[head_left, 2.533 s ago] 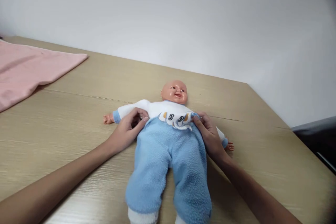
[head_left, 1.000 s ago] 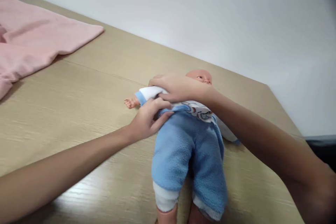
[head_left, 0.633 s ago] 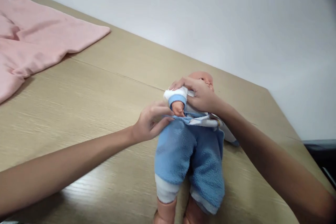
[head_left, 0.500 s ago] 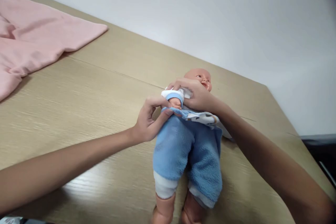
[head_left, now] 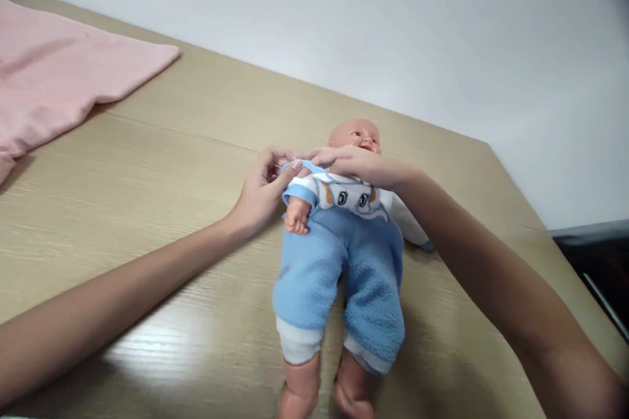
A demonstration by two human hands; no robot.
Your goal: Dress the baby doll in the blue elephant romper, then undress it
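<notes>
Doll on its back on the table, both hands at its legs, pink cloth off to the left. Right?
Not the legs: the head view shows the left hand and right hand at the upper body of the doll. The rest stands.

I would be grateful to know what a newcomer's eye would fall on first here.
Probably the bald doll in blue and white clothes, lying on its back near the middle of the view on the wooden table. Next, the hands at its upper body: the left hand pinches blue fabric, while the right hand reaches across its chest. The pink cloth at upper left also stands out.
</notes>
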